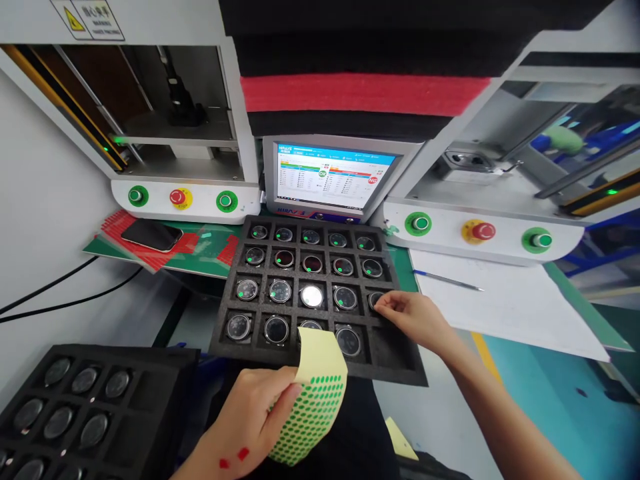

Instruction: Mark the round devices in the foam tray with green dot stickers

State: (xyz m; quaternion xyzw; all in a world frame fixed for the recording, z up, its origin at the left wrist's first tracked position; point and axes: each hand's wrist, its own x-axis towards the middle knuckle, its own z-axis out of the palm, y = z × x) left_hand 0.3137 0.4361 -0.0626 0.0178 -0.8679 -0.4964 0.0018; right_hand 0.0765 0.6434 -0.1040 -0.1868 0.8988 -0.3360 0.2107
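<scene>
Fingers of the left hand (pixel 245 420) are clamped on a sticker sheet (pixel 313 400) of green dots, curled up yellow-backed. Beyond it, the right hand (pixel 413 320) pinches together at a disc (pixel 376 299) in the foam tray (pixel 395 363), right end of the third row. Past the tray, a screen (pixel 333 177) shows "OK" and "NG". Farther up-left, a yellow label (pixel 87 19) reads "WARNING".

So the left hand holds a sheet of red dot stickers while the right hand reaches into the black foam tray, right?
Not quite: the head view shows the sticker sheet in the left hand covered in green dots, not red. The right hand does reach into the black foam tray.
</scene>
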